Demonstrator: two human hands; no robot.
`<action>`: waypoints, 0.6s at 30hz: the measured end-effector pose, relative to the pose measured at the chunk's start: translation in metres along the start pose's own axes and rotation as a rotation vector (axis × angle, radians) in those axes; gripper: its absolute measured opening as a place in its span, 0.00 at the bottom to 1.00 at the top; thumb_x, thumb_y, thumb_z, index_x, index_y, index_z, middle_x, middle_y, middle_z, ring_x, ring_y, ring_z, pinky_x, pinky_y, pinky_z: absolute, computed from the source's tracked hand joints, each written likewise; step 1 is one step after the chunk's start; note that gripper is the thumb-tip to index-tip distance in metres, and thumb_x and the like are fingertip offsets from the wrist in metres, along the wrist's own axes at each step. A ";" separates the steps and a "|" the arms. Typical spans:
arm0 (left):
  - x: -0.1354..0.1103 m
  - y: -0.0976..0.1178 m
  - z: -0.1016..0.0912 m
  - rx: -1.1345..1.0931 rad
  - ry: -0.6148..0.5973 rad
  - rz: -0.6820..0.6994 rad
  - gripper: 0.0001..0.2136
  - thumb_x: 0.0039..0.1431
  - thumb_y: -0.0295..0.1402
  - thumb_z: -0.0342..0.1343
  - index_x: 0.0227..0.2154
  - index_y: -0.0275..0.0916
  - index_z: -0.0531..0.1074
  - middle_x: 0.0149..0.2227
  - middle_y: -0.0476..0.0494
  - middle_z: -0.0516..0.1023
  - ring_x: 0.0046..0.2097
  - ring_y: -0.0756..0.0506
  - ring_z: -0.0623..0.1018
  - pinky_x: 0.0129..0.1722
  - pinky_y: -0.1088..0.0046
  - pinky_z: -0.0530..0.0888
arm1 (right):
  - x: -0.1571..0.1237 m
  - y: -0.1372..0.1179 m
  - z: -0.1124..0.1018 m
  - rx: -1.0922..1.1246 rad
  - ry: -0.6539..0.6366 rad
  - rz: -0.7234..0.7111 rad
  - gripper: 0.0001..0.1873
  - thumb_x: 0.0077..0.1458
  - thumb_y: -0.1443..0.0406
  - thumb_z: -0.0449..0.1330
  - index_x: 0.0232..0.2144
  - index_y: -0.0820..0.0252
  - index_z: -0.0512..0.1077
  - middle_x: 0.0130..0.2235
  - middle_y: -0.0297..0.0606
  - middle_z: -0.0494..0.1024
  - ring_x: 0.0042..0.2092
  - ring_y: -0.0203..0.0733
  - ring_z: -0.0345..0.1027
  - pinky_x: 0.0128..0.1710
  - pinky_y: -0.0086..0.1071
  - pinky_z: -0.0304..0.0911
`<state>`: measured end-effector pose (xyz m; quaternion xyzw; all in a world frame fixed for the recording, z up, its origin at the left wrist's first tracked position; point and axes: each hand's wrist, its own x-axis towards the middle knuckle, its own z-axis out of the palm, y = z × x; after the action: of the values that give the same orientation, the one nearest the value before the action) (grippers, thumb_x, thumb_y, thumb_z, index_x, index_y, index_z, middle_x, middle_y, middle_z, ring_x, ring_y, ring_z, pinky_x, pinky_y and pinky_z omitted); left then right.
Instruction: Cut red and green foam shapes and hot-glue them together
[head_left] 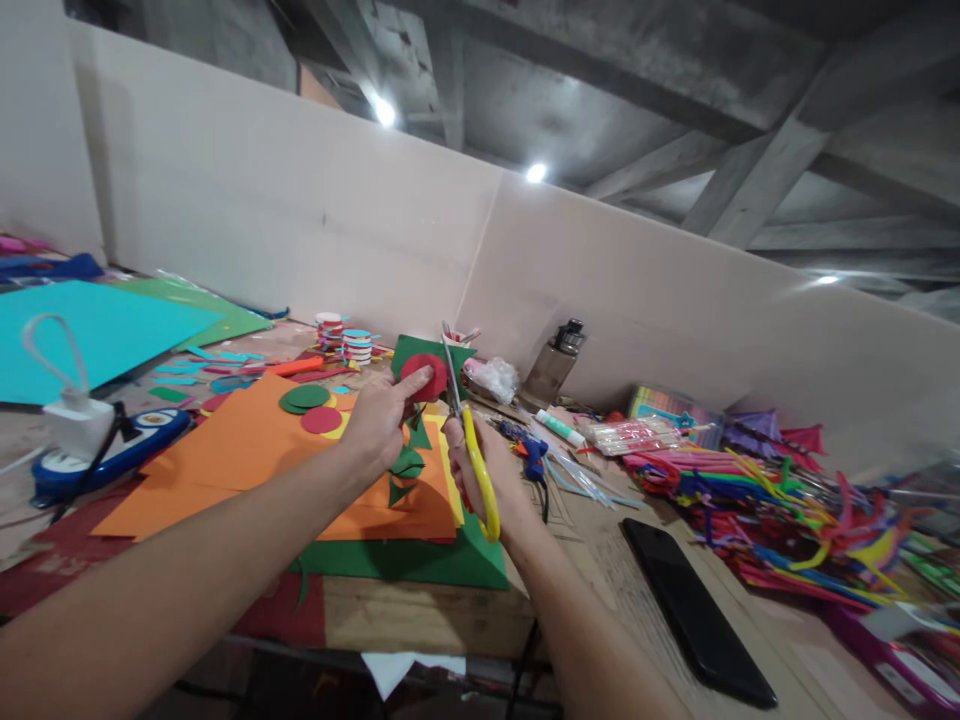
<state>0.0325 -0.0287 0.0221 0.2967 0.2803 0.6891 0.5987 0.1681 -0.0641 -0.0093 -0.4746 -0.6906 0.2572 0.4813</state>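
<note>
Between the thumb and fingers of my left hand (375,420) is a piece of green paper (407,347) with a red paper circle (421,378) lying against its face. My right hand (495,465) grips yellow-handled scissors (480,475), their blades pointing up at the right edge of the red circle. Whether the blades touch the paper is hard to make out. Below my hands, green paper scraps (405,465) lie over orange paper sheets (247,430). Green paper circles (306,398) and a red circle (320,420) rest on the sheets, left of my left hand.
To the right lie a black phone (697,610), a blue glue gun (535,458), a glue stick (561,428) and a pile of colourful pipe cleaners (795,520). A dark bottle (553,365) stands by the wall. At left are a blue power strip (112,455) and turquoise sheets (97,335).
</note>
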 end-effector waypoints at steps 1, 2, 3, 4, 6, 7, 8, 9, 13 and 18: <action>0.000 0.000 0.000 -0.009 0.001 -0.004 0.11 0.37 0.31 0.70 0.23 0.35 0.73 0.24 0.48 0.79 0.25 0.50 0.74 0.27 0.75 0.69 | 0.000 0.001 -0.001 -0.008 -0.021 -0.002 0.16 0.54 0.52 0.59 0.32 0.59 0.70 0.26 0.32 0.70 0.24 0.34 0.60 0.22 0.26 0.57; 0.001 0.000 0.000 -0.021 0.000 -0.005 0.11 0.37 0.30 0.70 0.23 0.35 0.73 0.24 0.48 0.79 0.24 0.51 0.74 0.26 0.75 0.69 | 0.001 0.002 -0.002 -0.017 -0.040 -0.006 0.16 0.54 0.52 0.58 0.32 0.59 0.70 0.26 0.33 0.70 0.24 0.33 0.60 0.22 0.26 0.57; 0.002 0.000 -0.001 -0.032 -0.002 -0.005 0.10 0.37 0.30 0.70 0.22 0.35 0.73 0.24 0.48 0.79 0.24 0.51 0.74 0.26 0.75 0.69 | 0.001 0.003 -0.002 -0.025 -0.055 -0.008 0.16 0.54 0.51 0.58 0.33 0.59 0.70 0.28 0.33 0.71 0.24 0.33 0.59 0.21 0.26 0.56; 0.003 -0.001 -0.002 -0.039 -0.007 -0.006 0.10 0.38 0.29 0.70 0.22 0.35 0.73 0.24 0.48 0.79 0.25 0.51 0.74 0.25 0.76 0.69 | 0.001 0.004 -0.003 -0.029 -0.062 -0.010 0.17 0.54 0.51 0.58 0.34 0.59 0.70 0.29 0.33 0.71 0.24 0.33 0.59 0.21 0.26 0.55; 0.005 -0.001 -0.004 -0.040 -0.024 -0.011 0.10 0.38 0.29 0.70 0.23 0.35 0.73 0.24 0.47 0.79 0.25 0.50 0.75 0.25 0.76 0.69 | 0.000 0.005 -0.004 -0.030 -0.071 -0.006 0.17 0.55 0.51 0.57 0.35 0.59 0.70 0.30 0.34 0.71 0.24 0.32 0.58 0.20 0.26 0.54; 0.006 -0.002 -0.005 -0.038 -0.030 -0.012 0.10 0.37 0.30 0.70 0.23 0.35 0.73 0.24 0.47 0.79 0.25 0.51 0.75 0.25 0.76 0.69 | -0.001 0.006 -0.004 -0.029 -0.079 0.000 0.17 0.55 0.51 0.57 0.36 0.58 0.69 0.31 0.34 0.71 0.23 0.32 0.58 0.20 0.26 0.54; 0.006 -0.002 -0.005 -0.037 -0.034 -0.015 0.11 0.37 0.30 0.70 0.23 0.35 0.73 0.24 0.47 0.79 0.25 0.51 0.75 0.25 0.77 0.69 | -0.001 0.006 -0.005 -0.029 -0.087 0.008 0.18 0.55 0.50 0.57 0.36 0.58 0.69 0.31 0.34 0.72 0.23 0.31 0.57 0.20 0.25 0.53; 0.007 -0.002 -0.006 -0.036 -0.036 -0.016 0.11 0.37 0.30 0.70 0.23 0.35 0.73 0.24 0.47 0.79 0.25 0.51 0.75 0.25 0.77 0.69 | -0.001 0.007 -0.005 -0.028 -0.091 0.016 0.18 0.55 0.50 0.57 0.36 0.58 0.69 0.32 0.34 0.72 0.23 0.31 0.57 0.20 0.25 0.53; 0.007 -0.002 -0.007 -0.048 -0.028 -0.011 0.12 0.35 0.29 0.71 0.22 0.35 0.72 0.24 0.48 0.79 0.25 0.51 0.76 0.25 0.77 0.69 | -0.001 0.005 -0.005 -0.041 -0.089 0.037 0.17 0.56 0.51 0.56 0.35 0.59 0.68 0.28 0.32 0.70 0.22 0.32 0.57 0.20 0.26 0.52; 0.011 -0.002 -0.009 -0.030 -0.036 -0.026 0.12 0.35 0.30 0.71 0.23 0.35 0.74 0.24 0.47 0.79 0.25 0.51 0.76 0.25 0.77 0.69 | -0.003 -0.009 -0.004 -0.084 -0.081 0.087 0.15 0.58 0.52 0.55 0.33 0.59 0.67 0.21 0.28 0.64 0.21 0.33 0.57 0.20 0.26 0.52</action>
<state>0.0258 -0.0178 0.0159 0.2962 0.2629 0.6801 0.6170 0.1685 -0.0706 -0.0019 -0.5132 -0.6984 0.2678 0.4208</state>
